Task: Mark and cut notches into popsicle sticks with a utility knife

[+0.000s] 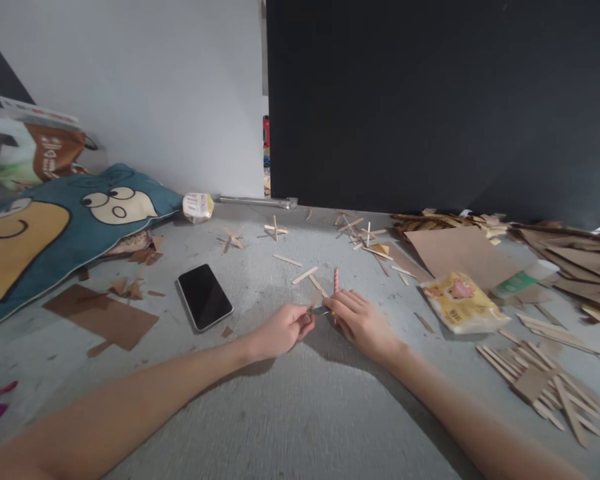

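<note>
My left hand is closed in a pinch near the middle of the table. What lies in its fingertips is too small to make out. Close beside it, my right hand curls its fingers round a pink-and-white striped stick, which stands up above the knuckles. A small dark, flat, blade-like piece spans the gap between both hands' fingertips, with a bit of yellow at its right end. Just beyond the hands lie loose wooden craft sticks.
A phone lies left of my hands, near cut brown cardboard and a blue cushion. Crossed-stick pieces stand farther back. At right are a yellow packet, a glue stick and a craft-stick pile. Dark panel behind.
</note>
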`<state>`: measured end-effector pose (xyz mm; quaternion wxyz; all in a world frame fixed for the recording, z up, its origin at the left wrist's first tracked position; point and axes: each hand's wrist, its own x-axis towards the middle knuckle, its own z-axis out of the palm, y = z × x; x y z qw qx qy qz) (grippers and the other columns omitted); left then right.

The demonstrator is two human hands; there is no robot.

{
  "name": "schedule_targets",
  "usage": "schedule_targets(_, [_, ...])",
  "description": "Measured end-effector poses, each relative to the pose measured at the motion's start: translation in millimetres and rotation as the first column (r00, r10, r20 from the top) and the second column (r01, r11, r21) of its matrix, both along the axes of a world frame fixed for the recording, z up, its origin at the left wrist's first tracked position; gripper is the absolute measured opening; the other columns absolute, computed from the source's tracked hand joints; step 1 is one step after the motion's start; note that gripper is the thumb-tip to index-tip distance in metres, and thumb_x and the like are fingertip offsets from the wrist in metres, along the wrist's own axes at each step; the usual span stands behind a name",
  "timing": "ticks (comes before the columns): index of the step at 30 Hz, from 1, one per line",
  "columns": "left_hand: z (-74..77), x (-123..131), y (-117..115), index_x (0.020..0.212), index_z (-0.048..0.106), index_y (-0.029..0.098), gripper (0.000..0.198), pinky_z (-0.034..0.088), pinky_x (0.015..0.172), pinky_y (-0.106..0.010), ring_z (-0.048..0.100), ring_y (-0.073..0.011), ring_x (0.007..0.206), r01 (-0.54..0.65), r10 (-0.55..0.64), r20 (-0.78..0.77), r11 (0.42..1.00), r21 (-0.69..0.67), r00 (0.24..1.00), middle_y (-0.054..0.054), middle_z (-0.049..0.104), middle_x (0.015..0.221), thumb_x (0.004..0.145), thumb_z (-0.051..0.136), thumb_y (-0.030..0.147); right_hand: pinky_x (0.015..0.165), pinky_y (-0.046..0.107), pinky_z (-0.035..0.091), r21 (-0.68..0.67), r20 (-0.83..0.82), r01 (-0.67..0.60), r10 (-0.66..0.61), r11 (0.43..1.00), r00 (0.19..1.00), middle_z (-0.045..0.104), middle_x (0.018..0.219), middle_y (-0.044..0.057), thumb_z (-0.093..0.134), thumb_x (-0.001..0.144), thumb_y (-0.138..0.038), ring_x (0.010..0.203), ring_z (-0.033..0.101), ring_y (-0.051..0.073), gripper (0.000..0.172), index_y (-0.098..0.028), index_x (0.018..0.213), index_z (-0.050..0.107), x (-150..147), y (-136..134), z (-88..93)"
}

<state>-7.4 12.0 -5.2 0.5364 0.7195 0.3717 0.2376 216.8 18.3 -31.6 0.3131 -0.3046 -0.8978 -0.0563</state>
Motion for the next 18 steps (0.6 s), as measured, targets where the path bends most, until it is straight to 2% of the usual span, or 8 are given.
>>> schedule_targets(4, [0.1,0.0,-0.6,0.061,0.040,0.021,0.035,0.028,0.056,-0.027,0.035,-0.0114,0.052,-0.034,0.034,0.005,0.999,-0.012,0.999,0.005,0.039,0.054,0.095,0.040,0.025,0.071,0.033,0.047,0.006,0.004,0.013,-0.013,1.000,1.000,0.066,0.090,0.009,0.041,0.100,-0.005,0.080,0.057,0.023,0.027,-0.018,0.112,0.061,0.2,-0.1,-1.9])
schedule_targets(11, [-4.1,5.4,1.5,0.061,0.038,0.021,0.025,0.026,0.057,-0.027,0.033,-0.0112,0.055,-0.051,0.051,-0.016,0.999,0.002,0.999,0.005,0.039,0.057,0.085,0.045,0.018,0.074,0.034,0.046,0.039,0.079,0.026,-0.029,0.999,0.996,0.065,0.089,0.008,0.039,0.097,-0.001,0.079,0.057,0.023,0.031,-0.020,0.110,0.060,-3.5,-0.5,0.3])
schedule_targets(18, [-0.8,-0.8,-0.4,0.063,0.039,0.022,0.014,0.026,0.056,-0.027,0.034,-0.0119,0.054,0.020,-0.019,0.023,1.000,-0.013,1.000,0.005,0.037,0.056,0.074,0.042,0.014,0.072,0.033,0.042,0.060,0.114,0.038,-0.044,0.998,0.993,0.062,0.089,0.007,0.042,0.094,0.000,0.079,0.055,0.023,0.026,-0.021,0.100,0.056,-4.6,0.4,0.5])
